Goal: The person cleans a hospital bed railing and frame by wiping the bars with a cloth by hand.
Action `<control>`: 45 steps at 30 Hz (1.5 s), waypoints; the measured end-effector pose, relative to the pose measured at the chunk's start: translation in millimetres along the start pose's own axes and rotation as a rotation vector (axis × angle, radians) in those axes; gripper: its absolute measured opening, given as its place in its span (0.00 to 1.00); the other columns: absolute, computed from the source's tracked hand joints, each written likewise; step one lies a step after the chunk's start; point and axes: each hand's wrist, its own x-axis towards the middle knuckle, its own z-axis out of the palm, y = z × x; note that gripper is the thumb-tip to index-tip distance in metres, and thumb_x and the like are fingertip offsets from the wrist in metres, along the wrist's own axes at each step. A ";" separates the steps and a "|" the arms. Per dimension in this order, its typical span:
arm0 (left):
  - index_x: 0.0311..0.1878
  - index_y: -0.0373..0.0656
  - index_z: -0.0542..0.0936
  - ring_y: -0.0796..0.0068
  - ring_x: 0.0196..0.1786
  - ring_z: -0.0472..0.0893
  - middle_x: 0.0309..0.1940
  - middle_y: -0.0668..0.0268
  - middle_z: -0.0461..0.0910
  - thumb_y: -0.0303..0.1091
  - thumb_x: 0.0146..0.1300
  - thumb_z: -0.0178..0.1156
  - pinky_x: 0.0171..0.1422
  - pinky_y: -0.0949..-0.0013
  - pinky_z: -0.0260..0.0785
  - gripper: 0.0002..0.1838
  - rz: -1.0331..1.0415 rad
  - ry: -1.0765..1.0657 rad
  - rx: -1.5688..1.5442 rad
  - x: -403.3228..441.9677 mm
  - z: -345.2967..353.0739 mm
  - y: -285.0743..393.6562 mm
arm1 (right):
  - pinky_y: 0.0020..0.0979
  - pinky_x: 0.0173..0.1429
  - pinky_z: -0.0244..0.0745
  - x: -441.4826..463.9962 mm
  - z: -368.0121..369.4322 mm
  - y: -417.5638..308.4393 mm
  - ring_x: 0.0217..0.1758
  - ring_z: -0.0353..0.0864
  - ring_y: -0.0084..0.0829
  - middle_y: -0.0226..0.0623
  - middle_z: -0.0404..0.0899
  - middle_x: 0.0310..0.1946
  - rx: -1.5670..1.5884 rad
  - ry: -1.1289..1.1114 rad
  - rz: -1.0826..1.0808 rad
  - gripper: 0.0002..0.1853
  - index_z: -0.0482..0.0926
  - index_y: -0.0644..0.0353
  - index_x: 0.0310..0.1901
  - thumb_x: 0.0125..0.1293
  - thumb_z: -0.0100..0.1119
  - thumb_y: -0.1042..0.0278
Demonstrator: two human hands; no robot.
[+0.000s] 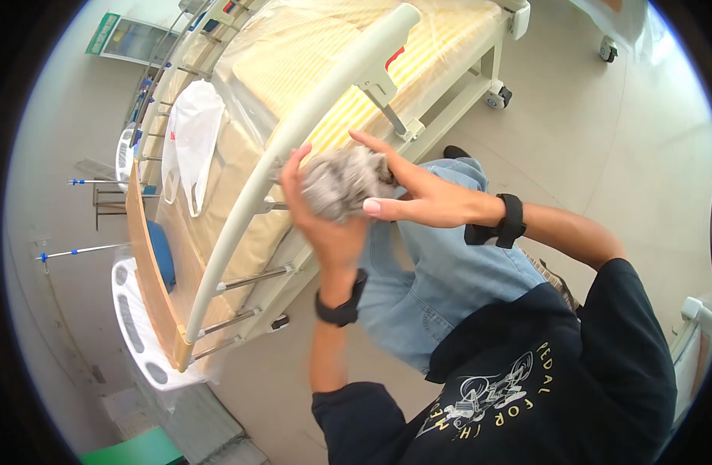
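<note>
A crumpled grey rag (344,182) is bunched between my two hands above the bed's side rail, blurred by motion. My left hand (325,232) cups it from the left and below, the fingers curled up its side. From the right, my right hand (422,194) presses on it with thumb and fingers on either side of the bundle. The pale side rail (309,108) passes just behind the rag and my left fingers. Each wrist wears a black band.
Beyond the rail lies a bed with a yellow-striped mattress (294,58) under clear plastic. A white plastic bag (193,132) rests on it near the wooden end board (151,271). Bed casters (495,97) stand on the pale floor (557,139). My jeans-clad legs are beneath my hands.
</note>
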 end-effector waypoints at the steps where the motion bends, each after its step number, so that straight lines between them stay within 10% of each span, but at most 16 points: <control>1: 0.56 0.34 0.76 0.62 0.65 0.74 0.65 0.56 0.71 0.30 0.50 0.75 0.68 0.60 0.68 0.29 0.003 -0.010 0.005 -2.8 12.0 1.3 | 0.42 0.80 0.54 -2.1 0.4 1.9 0.79 0.58 0.45 0.57 0.61 0.73 0.009 0.007 -0.003 0.54 0.43 0.63 0.80 0.68 0.65 0.42; 8: 0.63 0.37 0.73 0.43 0.78 0.55 0.77 0.47 0.51 0.35 0.49 0.77 0.76 0.47 0.59 0.38 0.012 -0.207 0.160 -14.8 32.7 -4.7 | 0.30 0.65 0.73 6.5 -51.2 28.9 0.58 0.79 0.25 0.33 0.81 0.54 0.210 0.077 0.059 0.34 0.74 0.59 0.62 0.56 0.79 0.62; 14: 0.64 0.38 0.75 0.58 0.65 0.78 0.67 0.52 0.71 0.26 0.60 0.69 0.58 0.62 0.78 0.28 -0.072 -0.416 0.135 -11.2 25.8 -28.7 | 0.29 0.63 0.75 21.4 -94.8 61.5 0.57 0.80 0.25 0.31 0.81 0.54 0.206 0.337 0.267 0.31 0.75 0.57 0.62 0.58 0.77 0.68; 28: 0.45 0.37 0.72 0.55 0.53 0.75 0.51 0.53 0.71 0.16 0.54 0.64 0.49 0.61 0.75 0.17 -0.179 -0.366 0.128 7.2 99.8 -155.4 | 0.36 0.69 0.69 59.5 -104.2 176.7 0.66 0.68 0.37 0.41 0.66 0.61 0.010 0.352 0.080 0.43 0.63 0.51 0.68 0.48 0.69 0.77; 37: 0.50 0.37 0.75 0.69 0.58 0.78 0.55 0.61 0.74 0.22 0.64 0.64 0.58 0.64 0.77 0.12 -0.387 -0.052 0.034 16.3 110.1 -129.8 | 0.31 0.66 0.72 41.2 -104.8 146.2 0.64 0.71 0.31 0.39 0.67 0.59 0.098 0.617 -0.102 0.45 0.56 0.54 0.71 0.51 0.67 0.82; 45: 0.58 0.29 0.74 0.71 0.56 0.82 0.52 0.56 0.81 0.14 0.63 0.57 0.61 0.69 0.74 0.18 -0.406 -0.025 -0.158 15.6 132.8 -145.2 | 0.35 0.73 0.65 62.2 -88.8 166.8 0.70 0.65 0.36 0.38 0.67 0.60 0.206 0.383 -0.112 0.35 0.65 0.59 0.67 0.52 0.52 0.84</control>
